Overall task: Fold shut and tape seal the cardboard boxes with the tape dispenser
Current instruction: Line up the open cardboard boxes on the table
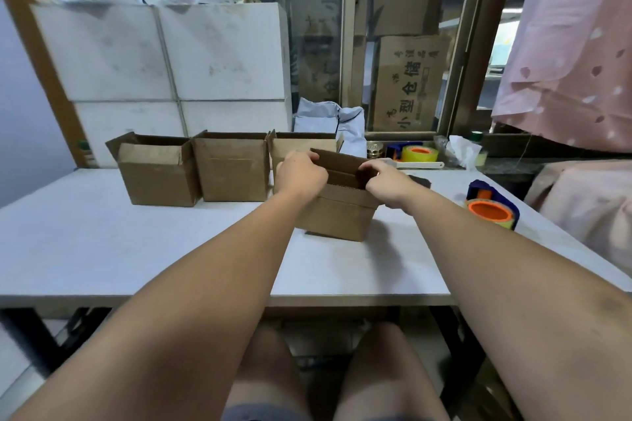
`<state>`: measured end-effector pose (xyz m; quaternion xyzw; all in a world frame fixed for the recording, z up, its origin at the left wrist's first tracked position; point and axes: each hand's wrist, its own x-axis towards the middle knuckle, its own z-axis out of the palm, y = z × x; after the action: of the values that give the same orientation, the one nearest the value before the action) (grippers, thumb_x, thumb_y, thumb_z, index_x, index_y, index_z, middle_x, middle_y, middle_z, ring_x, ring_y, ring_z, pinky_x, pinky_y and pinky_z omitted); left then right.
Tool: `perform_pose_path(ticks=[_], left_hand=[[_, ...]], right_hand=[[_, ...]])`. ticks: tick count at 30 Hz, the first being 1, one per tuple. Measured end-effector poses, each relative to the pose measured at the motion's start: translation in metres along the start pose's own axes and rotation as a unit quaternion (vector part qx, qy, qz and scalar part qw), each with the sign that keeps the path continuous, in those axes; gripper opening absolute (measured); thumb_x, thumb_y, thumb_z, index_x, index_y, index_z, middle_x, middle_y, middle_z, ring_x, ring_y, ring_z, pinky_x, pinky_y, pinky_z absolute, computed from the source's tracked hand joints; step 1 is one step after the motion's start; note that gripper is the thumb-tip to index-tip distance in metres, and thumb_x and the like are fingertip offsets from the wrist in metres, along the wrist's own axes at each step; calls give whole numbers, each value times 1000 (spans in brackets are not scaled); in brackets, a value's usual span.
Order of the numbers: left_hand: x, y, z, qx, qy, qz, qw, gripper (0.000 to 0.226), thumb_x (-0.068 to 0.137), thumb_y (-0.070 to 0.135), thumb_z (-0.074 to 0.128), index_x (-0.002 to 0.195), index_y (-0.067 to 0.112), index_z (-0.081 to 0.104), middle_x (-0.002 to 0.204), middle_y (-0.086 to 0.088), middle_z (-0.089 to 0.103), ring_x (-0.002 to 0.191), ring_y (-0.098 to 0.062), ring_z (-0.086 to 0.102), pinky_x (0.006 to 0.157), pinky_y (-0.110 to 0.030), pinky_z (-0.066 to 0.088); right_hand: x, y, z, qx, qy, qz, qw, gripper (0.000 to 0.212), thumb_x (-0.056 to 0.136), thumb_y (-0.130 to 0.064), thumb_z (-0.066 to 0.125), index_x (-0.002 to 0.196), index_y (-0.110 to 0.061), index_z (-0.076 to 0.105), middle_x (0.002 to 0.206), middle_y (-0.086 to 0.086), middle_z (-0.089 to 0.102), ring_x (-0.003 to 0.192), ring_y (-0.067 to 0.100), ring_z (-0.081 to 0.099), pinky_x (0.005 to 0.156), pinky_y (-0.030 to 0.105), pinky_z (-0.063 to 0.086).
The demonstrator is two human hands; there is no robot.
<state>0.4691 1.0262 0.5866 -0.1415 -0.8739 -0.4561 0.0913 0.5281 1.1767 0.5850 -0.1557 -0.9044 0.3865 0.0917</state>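
Note:
A small cardboard box [337, 215] stands on the white table [136, 249], a little right of the middle, with its top flaps partly up. My left hand [301, 174] grips the box's left top flap with curled fingers. My right hand [388, 181] grips its right top flap the same way. The far flap stands upright between my hands. A blue tape dispenser with an orange core [492, 208] lies on the table to the right of the box, apart from my right hand.
Three more open cardboard boxes stand in a row behind: left [159, 174], middle [232, 169], right [301, 143]. A second tape dispenser [415, 152] sits on the sill at the back. White boxes [160, 55] are stacked behind; pink cloth [567, 55] hangs at right.

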Motion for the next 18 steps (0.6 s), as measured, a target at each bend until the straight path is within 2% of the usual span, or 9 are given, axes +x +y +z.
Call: perform_pose_path(ticks=[3, 5, 7, 9, 11, 13, 15, 18], left_hand=[[-7, -3, -5, 3, -19, 6, 1000, 48, 86, 7, 50, 130, 24, 54, 126, -3, 57, 108, -23, 55, 89, -33, 50], [-14, -2, -9, -2, 0, 37, 999, 50, 87, 7, 50, 134, 23, 50, 126, 0, 57, 107, -19, 55, 81, -27, 46], [-19, 1, -11, -7, 18, 67, 998, 46, 89, 12, 53, 135, 20, 47, 123, 1, 57, 106, -15, 55, 77, -24, 42], [-18, 4, -8, 37, -10, 92, 995, 33, 92, 23, 52, 124, 16, 56, 116, -3, 61, 96, -15, 55, 75, -24, 40], [-16, 1, -4, 82, -40, 82, 992, 27, 94, 27, 49, 112, 13, 64, 109, -6, 65, 91, -18, 57, 74, -27, 42], [-14, -6, -3, 70, -76, 39, 994, 29, 93, 25, 48, 115, 14, 63, 115, -6, 64, 101, -22, 57, 82, -28, 45], [-13, -11, -4, 59, -112, 13, 992, 34, 93, 24, 48, 123, 15, 59, 125, -6, 60, 112, -24, 54, 90, -29, 43], [-10, -11, -8, 47, -157, 19, 986, 44, 93, 23, 49, 138, 18, 47, 137, -5, 52, 121, -24, 49, 97, -28, 39]], right_hand=[[-7, -5, -3, 0, -10, 2, 1000, 49, 91, -5, 33, 133, -26, 46, 118, 2, 42, 102, 22, 45, 70, 28, 45], [-12, -9, -4, 5, -24, 5, 1000, 48, 93, -4, 31, 134, -26, 45, 119, 2, 42, 99, 22, 45, 60, 24, 42], [-16, -12, -4, 16, -40, 15, 999, 49, 94, -5, 30, 136, -28, 42, 121, 2, 41, 99, 22, 46, 55, 22, 40], [-15, -12, -3, 17, -49, 18, 998, 52, 93, -5, 32, 137, -30, 40, 122, 3, 43, 100, 23, 49, 56, 23, 41], [-13, -10, -1, 23, -40, 20, 999, 54, 91, -6, 33, 138, -32, 40, 122, 4, 45, 99, 23, 49, 59, 25, 44], [-11, -7, 3, 36, -18, 13, 999, 55, 89, -6, 35, 137, -32, 41, 123, 4, 48, 97, 22, 49, 66, 29, 49], [-7, -2, 7, 45, 13, 2, 999, 59, 86, -6, 39, 139, -33, 42, 131, 4, 49, 103, 22, 50, 73, 31, 50], [-6, 5, 14, 94, 75, -13, 993, 56, 85, -7, 47, 136, -30, 46, 134, 6, 48, 106, 21, 51, 67, 23, 45]])
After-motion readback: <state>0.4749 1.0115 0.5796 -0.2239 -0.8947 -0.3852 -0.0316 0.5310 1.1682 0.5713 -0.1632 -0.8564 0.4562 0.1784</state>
